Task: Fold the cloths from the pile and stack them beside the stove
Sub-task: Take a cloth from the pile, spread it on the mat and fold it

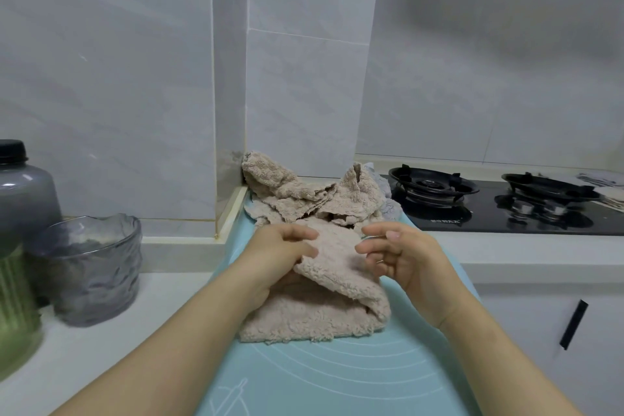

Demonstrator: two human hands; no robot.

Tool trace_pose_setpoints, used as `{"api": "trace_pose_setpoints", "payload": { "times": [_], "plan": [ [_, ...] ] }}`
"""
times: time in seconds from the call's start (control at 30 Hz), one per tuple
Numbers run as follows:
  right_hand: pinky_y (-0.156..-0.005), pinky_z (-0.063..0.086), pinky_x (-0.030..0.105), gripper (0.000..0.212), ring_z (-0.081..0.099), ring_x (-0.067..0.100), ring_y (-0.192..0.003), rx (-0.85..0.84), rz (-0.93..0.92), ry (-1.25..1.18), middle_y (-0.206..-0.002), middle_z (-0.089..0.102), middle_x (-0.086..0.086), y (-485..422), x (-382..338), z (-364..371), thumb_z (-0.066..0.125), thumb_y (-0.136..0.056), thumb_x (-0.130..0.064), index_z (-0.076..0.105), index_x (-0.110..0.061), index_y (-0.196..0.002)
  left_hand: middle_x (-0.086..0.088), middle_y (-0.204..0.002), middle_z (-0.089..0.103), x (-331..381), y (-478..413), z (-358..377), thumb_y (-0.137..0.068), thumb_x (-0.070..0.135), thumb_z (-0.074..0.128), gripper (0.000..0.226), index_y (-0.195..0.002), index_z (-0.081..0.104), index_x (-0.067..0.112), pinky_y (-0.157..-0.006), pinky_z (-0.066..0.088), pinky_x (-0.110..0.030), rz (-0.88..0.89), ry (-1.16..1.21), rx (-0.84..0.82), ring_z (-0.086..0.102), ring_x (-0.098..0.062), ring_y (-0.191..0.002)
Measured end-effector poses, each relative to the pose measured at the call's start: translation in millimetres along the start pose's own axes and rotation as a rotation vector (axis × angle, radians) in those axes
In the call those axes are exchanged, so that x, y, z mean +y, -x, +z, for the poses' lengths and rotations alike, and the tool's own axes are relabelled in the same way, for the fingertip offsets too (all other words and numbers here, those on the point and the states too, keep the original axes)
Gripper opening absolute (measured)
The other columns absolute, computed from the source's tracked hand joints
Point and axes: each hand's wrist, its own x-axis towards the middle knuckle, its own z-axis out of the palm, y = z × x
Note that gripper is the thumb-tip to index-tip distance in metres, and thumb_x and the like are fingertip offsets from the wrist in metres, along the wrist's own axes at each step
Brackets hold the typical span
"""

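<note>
My left grip (287,253) pinches the folded-over edge of the beige cloth (314,314) on the blue mat (337,378). My right grip (401,257) hovers just above it, fingers loosely spread, holding nothing. The pile (304,199) lies just behind, beside the stove (489,209), whose white label is unreadable.

One wide-angle view, worn on the person's head, looking forward and down over the blue mat (337,375). It's close in: the mat's near end runs off the bottom edge, with both forearms filling the lower frame. The left hand (280,246) and right hand (401,257) sit dead centre, over the beige cloth (317,314) on the mat. Left of the mat, the frame edge cuts a grey jar (23,186). Right of the mat lies the stove (506,206). Beyond the mat, the tiled wall (118,61) fills the top half.
</note>
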Motion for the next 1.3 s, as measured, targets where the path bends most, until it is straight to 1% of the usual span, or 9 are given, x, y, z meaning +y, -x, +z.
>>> {"api": "trace_pose_setpoints", "payload": {
  "times": [0.17, 0.3, 0.53, 0.67, 0.77, 0.83, 0.9, 1.07, 1.3],
  "plan": [
    [-0.051, 0.044, 0.020, 0.026, 0.057, 0.015, -0.058, 0.026, -0.022, 0.111, -0.069, 0.069, 0.011, -0.8, 6.8, 2.8, 0.053, -0.067, -0.017, 0.068, -0.004, -0.084, 0.008, -0.088, 0.060, 8.0, 11.1, -37.4, -0.076, 0.007, 0.074, 0.026, -0.096, 0.067, 0.022, -0.044, 0.042, -0.016, 0.049, -0.171, 0.024, 0.047, 0.001, -0.039],
    [-0.050, 0.043, 0.018, 0.023, 0.056, 0.012, -0.056, 0.008, -0.009, 0.208, -0.068, 0.070, 0.010, 0.6, 11.8, 6.0, 0.055, -0.066, -0.016, 0.069, -0.005, -0.082, 0.002, -0.105, 0.058, 1.6, 12.7, -52.5, -0.074, 0.015, 0.078, 0.026, -0.096, 0.065, 0.021, -0.044, 0.046, -0.016, 0.033, -0.454, 0.055, 0.052, -0.009, -0.059],
    [-0.058, 0.043, 0.015, 0.008, 0.056, 0.003, -0.059, -0.038, 0.003, 0.498, -0.063, 0.065, -0.005, 3.3, 15.4, 10.0, 0.063, -0.076, -0.017, 0.071, -0.014, -0.077, -0.002, -0.085, 0.054, -6.4, 9.8, -52.5, -0.070, 0.017, 0.082, 0.030, -0.092, 0.061, 0.018, -0.050, 0.053, -0.024, -0.080, -0.535, -0.069, 0.058, -0.013, -0.060],
    [-0.069, 0.042, 0.022, 0.013, 0.051, 0.002, -0.067, 0.160, -0.175, 0.771, -0.072, 0.061, -0.009, 4.7, 17.5, 20.5, 0.065, -0.080, -0.021, 0.067, -0.029, -0.070, 0.004, -0.096, 0.051, -2.7, 9.4, -52.0, -0.076, 0.030, 0.072, 0.021, -0.090, 0.057, 0.030, -0.071, 0.050, -0.030, 0.045, -0.847, 0.083, 0.056, -0.011, -0.074],
    [-0.093, 0.035, 0.020, 0.021, 0.048, -0.008, -0.103, 0.181, -0.325, 0.881, -0.105, 0.059, -0.024, 5.4, 11.7, 41.2, 0.047, -0.078, -0.040, 0.063, -0.041, -0.092, 0.005, -0.121, 0.046, 0.4, 11.5, -38.6, -0.090, 0.030, 0.052, 0.021, -0.111, 0.052, 0.036, -0.092, 0.038, -0.030, 0.332, -0.676, 0.275, 0.048, -0.014, -0.107],
    [-0.106, 0.020, 0.025, 0.048, 0.031, -0.001, -0.131, 0.051, -0.228, 1.101, -0.138, 0.044, -0.020, 1.6, 14.0, 48.0, 0.035, -0.085, -0.049, 0.053, -0.034, -0.127, 0.006, -0.148, 0.030, -5.4, 9.2, -25.6, -0.098, 0.029, 0.040, 0.041, -0.139, 0.036, 0.027, -0.111, 0.024, -0.031, 0.396, -0.727, 0.140, 0.026, -0.014, -0.137],
    [-0.111, 0.010, 0.026, 0.052, 0.009, 0.004, -0.143, -0.078, -0.075, 1.299, -0.155, 0.018, -0.014, -2.2, 20.5, 48.4, 0.030, -0.096, -0.048, 0.030, -0.030, -0.145, 0.007, -0.158, 0.005, -21.6, 4.6, -14.7, -0.101, 0.034, 0.028, 0.053, -0.149, 0.012, 0.023, -0.119, 0.008, -0.037, 0.307, -0.985, -0.032, 0.003, -0.013, -0.146],
    [-0.116, 0.001, 0.032, 0.057, -0.004, 0.009, -0.146, -0.260, 0.109, 1.373, -0.159, -0.001, -0.009, -0.8, 36.8, 42.5, 0.029, -0.100, -0.043, 0.010, -0.027, -0.151, 0.010, -0.158, -0.004, -40.1, 1.3, -14.8, -0.101, 0.040, 0.015, 0.052, -0.150, 0.002, 0.029, -0.118, -0.002, -0.046, 0.078, -1.203, -0.180, -0.005, -0.015, -0.146],
    [-0.117, -0.001, 0.038, 0.057, -0.003, 0.013, -0.147, -0.309, 0.224, 1.436, -0.160, -0.001, -0.004, -2.3, 41.8, 46.2, 0.023, -0.101, -0.042, 0.008, -0.021, -0.152, 0.010, -0.159, -0.002, -45.3, 5.2, -14.4, -0.101, 0.037, 0.014, 0.052, -0.151, 0.005, 0.027, -0.118, 0.000, -0.046, 0.077, -1.210, -0.155, -0.004, -0.017, -0.146]
  ]
}}
